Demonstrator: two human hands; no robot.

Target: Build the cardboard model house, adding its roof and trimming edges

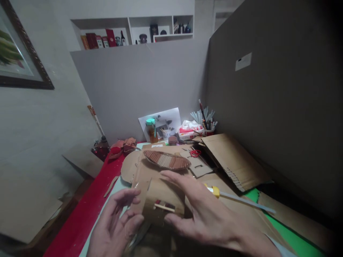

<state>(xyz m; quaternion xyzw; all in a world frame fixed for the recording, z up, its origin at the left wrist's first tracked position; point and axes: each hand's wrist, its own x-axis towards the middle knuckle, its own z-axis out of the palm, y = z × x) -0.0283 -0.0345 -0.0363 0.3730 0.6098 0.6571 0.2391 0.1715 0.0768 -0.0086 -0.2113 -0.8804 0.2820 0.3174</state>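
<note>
Both hands, the left hand (118, 223) and right hand (203, 210), cup open-fingered around the curved cardboard piece (160, 201) standing upright between them, touching its sides.

1. Dim, flat indoor light with no glare; soft shadows under the hands.
2. Heavy dark vignetting swallows the right edge and lower corners.
3. Wide-angle bending at the edges; foreground slightly blurred.
</note>
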